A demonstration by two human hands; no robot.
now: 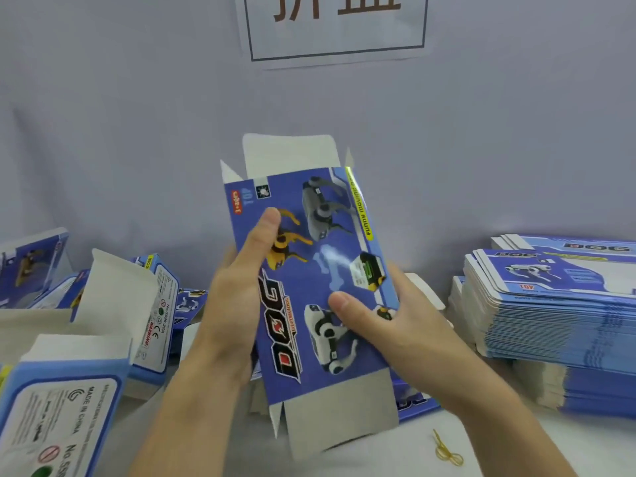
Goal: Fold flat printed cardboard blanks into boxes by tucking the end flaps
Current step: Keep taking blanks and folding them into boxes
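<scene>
Blank (320,280) held upright between both hands, long axis running away from the chest, leaning slightly left.

Flaps open at far and near ends, above the tabletop (378,456). Left hand (237,297) grips the left edge, thumb on print; right hand (389,321) pinches the right edge, fingers hidden behind. Near flap closest to both wrists.

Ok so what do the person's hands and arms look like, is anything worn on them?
Both are bare. The left hand and the right hand show no gloves, rings, watch or bands, and no sleeve reaches either forearm as far as the frame shows. The thumbnails are short and unpainted.
</scene>
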